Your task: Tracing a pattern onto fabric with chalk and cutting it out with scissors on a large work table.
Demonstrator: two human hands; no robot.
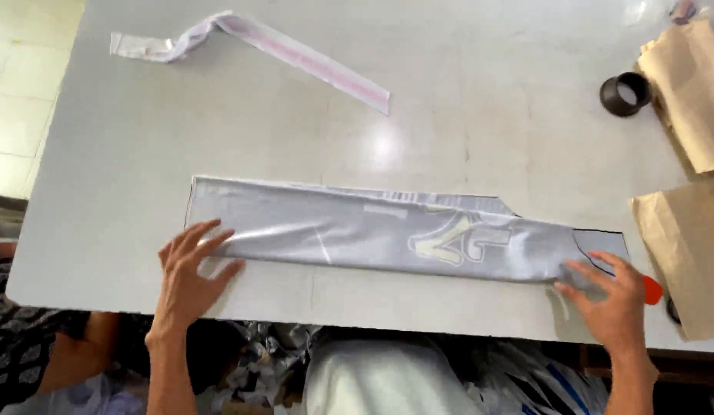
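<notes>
Head cam: long folded grey fabric piece (387, 230) lies flat across the white table (464, 131), running L to R, parallel to the near table edge and set a little back from it. Left hand (189, 275) fingers spread, palm down, pressing the fabric's L end at its lower edge; wrist hangs past the table edge. Right hand (612, 298) also flat, fingers spread, pinning the R end where the fabric narrows to a dark-outlined tip. Pale printed shape sits R of centre on the fabric. Red round object (652, 290) just beside the right hand, partly hidden, can't tell what it is. Room: wide bare tabletop behind the fabric up to a loose pink-striped strip (295, 52) near the far L side. R side is tight: brown paper pieces (684, 253) lie close to the fabric tip, more brown paper (691, 84) and a dark tape ring (625, 94) at the far R corner. L of the fabric, bare table out to the L edge, tiled floor beyond.
</notes>
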